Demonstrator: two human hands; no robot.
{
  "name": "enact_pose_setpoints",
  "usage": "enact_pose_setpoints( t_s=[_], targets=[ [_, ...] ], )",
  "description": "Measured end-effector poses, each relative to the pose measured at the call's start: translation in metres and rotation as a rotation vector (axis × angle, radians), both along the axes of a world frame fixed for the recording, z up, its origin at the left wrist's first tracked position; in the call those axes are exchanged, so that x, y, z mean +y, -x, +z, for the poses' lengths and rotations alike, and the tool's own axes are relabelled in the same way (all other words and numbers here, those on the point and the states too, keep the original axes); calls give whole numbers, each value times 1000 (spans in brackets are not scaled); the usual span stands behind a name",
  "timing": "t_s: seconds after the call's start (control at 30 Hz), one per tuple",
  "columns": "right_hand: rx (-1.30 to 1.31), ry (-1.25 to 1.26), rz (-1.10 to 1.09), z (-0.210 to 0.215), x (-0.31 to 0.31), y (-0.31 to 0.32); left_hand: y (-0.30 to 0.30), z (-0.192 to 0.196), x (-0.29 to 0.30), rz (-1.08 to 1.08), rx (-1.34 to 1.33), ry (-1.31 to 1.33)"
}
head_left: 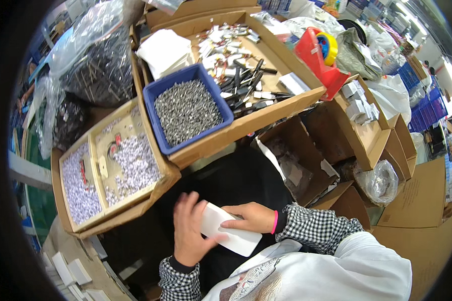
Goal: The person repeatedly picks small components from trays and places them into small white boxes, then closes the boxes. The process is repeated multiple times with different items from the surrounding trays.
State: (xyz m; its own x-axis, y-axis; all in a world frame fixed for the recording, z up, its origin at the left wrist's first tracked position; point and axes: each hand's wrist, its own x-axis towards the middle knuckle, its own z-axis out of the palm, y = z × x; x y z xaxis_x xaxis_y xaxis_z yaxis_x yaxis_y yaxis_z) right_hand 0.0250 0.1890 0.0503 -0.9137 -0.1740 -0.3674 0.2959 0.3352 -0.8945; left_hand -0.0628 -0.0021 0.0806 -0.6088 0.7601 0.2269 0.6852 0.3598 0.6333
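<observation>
Slim white box [245,242] tilted over the dark-clad lap, right hand [254,217] gripping its upper edge, left hand [188,232] at its left end, fingers extended and blurred, grip uncertain; beyond, blue bin [221,95] of small metal parts [188,111], left of it a divided tray [98,173] of pale pieces [137,161].
</observation>
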Motion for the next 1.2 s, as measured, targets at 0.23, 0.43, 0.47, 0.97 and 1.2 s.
enact_pose_setpoints(
  t_s=[0.23, 0.43, 0.47, 0.97, 1.2],
  targets=[
    [37, -321, 399, 56, 49, 25, -11, 7, 34, -402, 160, 147],
    [617, -713, -92, 159, 173, 57, -21, -13, 30, -334, -257, 81],
    [732, -880, -94, 162, 191, 78, -24, -16, 30, -337, -289, 41],
    [629, -1063, 264, 171, 255, 107, -29, -31, 25, -154, -524, -136],
    [143, -1010, 144, 196, 244, 103, -30, -36, 25, -158, -583, -162]
  ],
)
